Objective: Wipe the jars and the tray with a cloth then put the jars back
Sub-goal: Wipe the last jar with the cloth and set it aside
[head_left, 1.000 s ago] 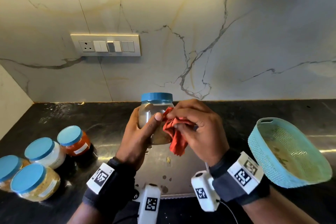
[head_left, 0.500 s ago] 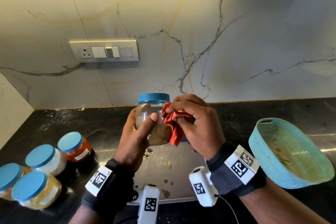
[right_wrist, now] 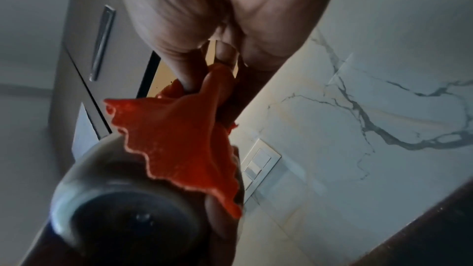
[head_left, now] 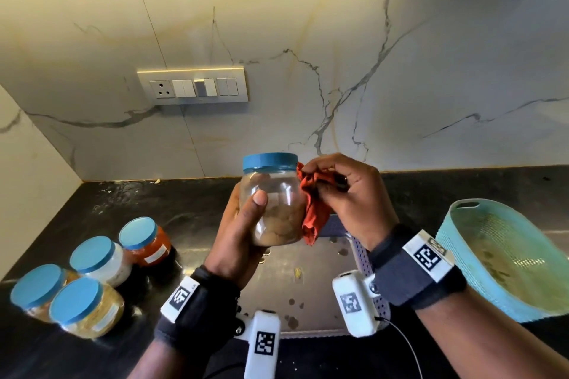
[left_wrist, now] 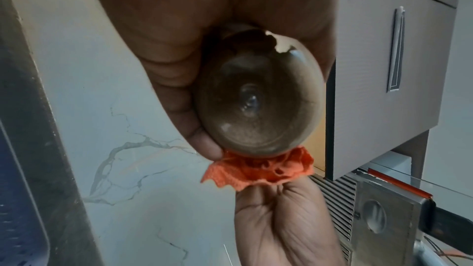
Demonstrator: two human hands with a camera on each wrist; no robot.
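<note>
My left hand (head_left: pixel 243 224) grips a clear jar (head_left: pixel 272 203) with a blue lid and brown contents, held upright above the counter. Its round base (left_wrist: pixel 256 106) faces the left wrist camera. My right hand (head_left: pixel 348 194) pinches a bunched red cloth (head_left: pixel 314 209) against the jar's right side, near the lid. The cloth (right_wrist: pixel 179 143) hangs over the jar in the right wrist view. A steel tray (head_left: pixel 308 286) with brown spots lies flat on the counter below both hands. Several more blue-lidded jars (head_left: pixel 92 274) stand at the left.
A light blue plastic basket (head_left: pixel 505 258) sits tilted at the right. The black counter (head_left: pixel 172 209) meets a marble wall with a switch plate (head_left: pixel 192 86). An overhead cabinet (left_wrist: pixel 394 52) hangs above.
The jar has risen a little in the left hand. The right hand has slid the cloth from the jar's front to its upper right side.
</note>
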